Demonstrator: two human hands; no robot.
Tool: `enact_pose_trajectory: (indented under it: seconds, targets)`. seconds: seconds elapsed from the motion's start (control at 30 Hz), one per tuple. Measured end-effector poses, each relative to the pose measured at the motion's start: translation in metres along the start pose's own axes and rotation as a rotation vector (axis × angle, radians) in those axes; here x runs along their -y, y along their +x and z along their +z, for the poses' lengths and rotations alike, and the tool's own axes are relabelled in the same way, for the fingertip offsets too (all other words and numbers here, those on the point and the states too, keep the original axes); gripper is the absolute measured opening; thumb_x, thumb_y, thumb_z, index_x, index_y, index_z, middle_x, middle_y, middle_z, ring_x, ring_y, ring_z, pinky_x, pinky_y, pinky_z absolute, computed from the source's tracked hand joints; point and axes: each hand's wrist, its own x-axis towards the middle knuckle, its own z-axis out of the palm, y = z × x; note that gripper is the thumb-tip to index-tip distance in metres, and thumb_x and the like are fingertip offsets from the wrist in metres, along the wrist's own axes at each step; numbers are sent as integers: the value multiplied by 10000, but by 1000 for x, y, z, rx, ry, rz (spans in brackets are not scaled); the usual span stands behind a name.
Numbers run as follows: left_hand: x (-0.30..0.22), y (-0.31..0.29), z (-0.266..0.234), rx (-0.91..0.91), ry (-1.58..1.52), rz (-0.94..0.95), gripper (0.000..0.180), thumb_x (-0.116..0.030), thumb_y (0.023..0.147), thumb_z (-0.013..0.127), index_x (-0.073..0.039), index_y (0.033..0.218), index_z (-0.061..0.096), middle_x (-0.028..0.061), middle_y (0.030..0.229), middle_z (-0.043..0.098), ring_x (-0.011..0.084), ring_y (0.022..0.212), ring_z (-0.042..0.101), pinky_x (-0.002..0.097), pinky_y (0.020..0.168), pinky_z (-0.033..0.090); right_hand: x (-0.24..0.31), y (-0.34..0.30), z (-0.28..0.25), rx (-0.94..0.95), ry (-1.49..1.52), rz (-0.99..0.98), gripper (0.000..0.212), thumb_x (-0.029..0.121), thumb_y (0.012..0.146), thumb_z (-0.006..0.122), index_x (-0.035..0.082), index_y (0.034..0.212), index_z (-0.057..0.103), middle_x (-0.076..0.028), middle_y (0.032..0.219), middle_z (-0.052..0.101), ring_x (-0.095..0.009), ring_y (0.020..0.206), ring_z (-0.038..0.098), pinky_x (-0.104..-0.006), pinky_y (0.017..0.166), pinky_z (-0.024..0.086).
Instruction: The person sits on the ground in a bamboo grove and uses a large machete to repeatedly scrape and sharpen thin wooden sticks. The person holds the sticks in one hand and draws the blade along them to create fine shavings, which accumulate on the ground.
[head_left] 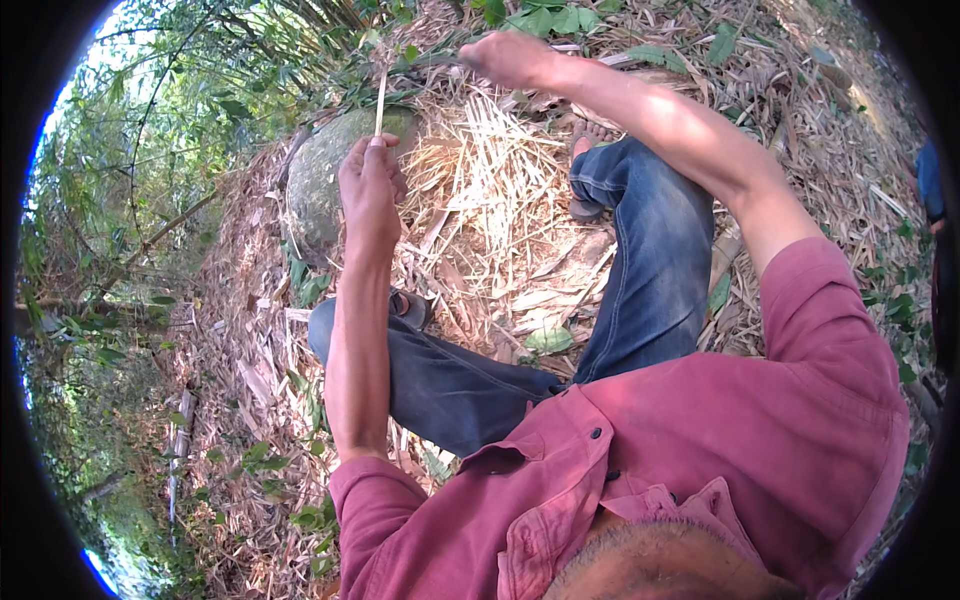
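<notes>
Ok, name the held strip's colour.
The strip is pale yellow, seen best in the head view.

The strip (381,100) is pale cream, close in tone to the straw-yellow shavings (490,170) on its right. The stone (320,190) at left is grey with a greenish cast. The shirt (720,430), near, is plain dusty red with dark buttons (596,433). The jeans (655,275) are blue, faded paler on the right leg, with light stitching. The litter (245,315) is mottled tan, brown and grey. Foliage (150,130) at far left is green, dappled with white light.
</notes>
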Motion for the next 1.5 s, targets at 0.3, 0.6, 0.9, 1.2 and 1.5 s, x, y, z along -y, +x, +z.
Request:
enact_pose_trajectory:
  seconds: [0.3, 0.6, 0.9, 1.2, 1.5]
  targets:
    - [6, 7, -8, -12, 93, -22, 213, -172, 973, 404, -9, 1009, 536, -65, 601, 343, 24, 465, 283, 197, 397, 229, -12, -39, -20, -132, 58, -25, 268, 333, 935, 460, 84, 925, 557, -68, 649, 561, -243, 570, 610, -404, 532, 513]
    - [19, 14, 11, -197, 310, 117, 231, -156, 954, 434, 6, 1001, 592, -55, 582, 386, 27, 490, 314, 217, 432, 229, 62, -44, -36, -150, 17, -278, 189, 262, 887, 512, 81, 928, 553, -134, 770, 613, -308, 728, 648, -426, 640, 522]
    - [10, 2, 13, -102, 324, 202, 278, -159, 966, 423, 21, 1123, 566, -69, 586, 357, 13, 477, 302, 197, 418, 225, 41, -34, -30, -232, -30, -229, 181, 241, 873, 553, 117, 1005, 559, -95, 787, 612, -275, 687, 646, -398, 580, 530]
    - [0, -12, 10, -52, 199, 164, 288, -150, 971, 411, 26, 1160, 538, -72, 602, 330, 10, 461, 277, 181, 401, 217, 4, -17, -33, -140, 9, 61, 247, 289, 949, 443, 84, 907, 572, -117, 734, 606, -247, 617, 623, -411, 577, 511]
    - [0, -4, 7, -13, -274, -29, 273, -120, 959, 411, -17, 1187, 522, -68, 586, 270, 33, 458, 250, 195, 400, 205, 68, -43, -42, -224, 93, -274, 173, 260, 878, 538, 111, 960, 574, -87, 791, 611, -280, 680, 638, -404, 585, 522]
